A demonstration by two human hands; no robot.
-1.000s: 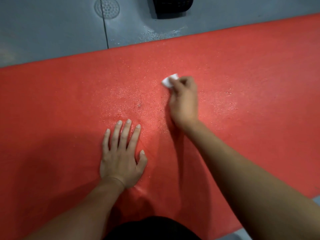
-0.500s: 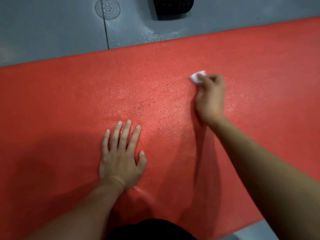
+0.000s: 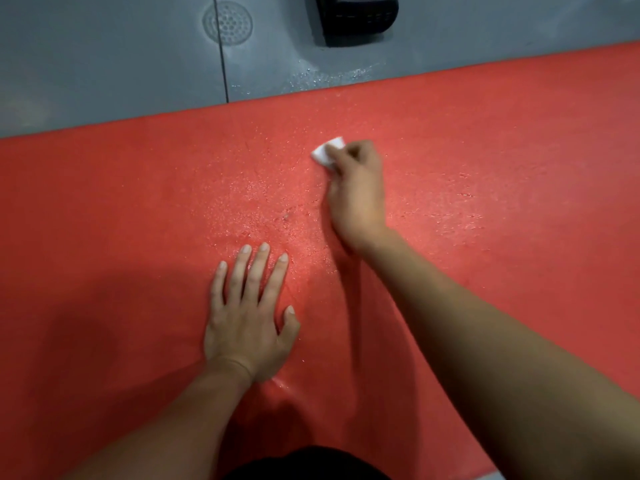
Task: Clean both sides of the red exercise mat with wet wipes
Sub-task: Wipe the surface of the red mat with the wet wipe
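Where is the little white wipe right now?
In the head view, the wipe is pinched in the right hand, on the red mat near its far edge.

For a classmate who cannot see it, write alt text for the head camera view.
A person's right hand rubs a white wet wipe across a red exercise mat while the left hand presses flat on it. Grey floor with a round drain lies beyond.
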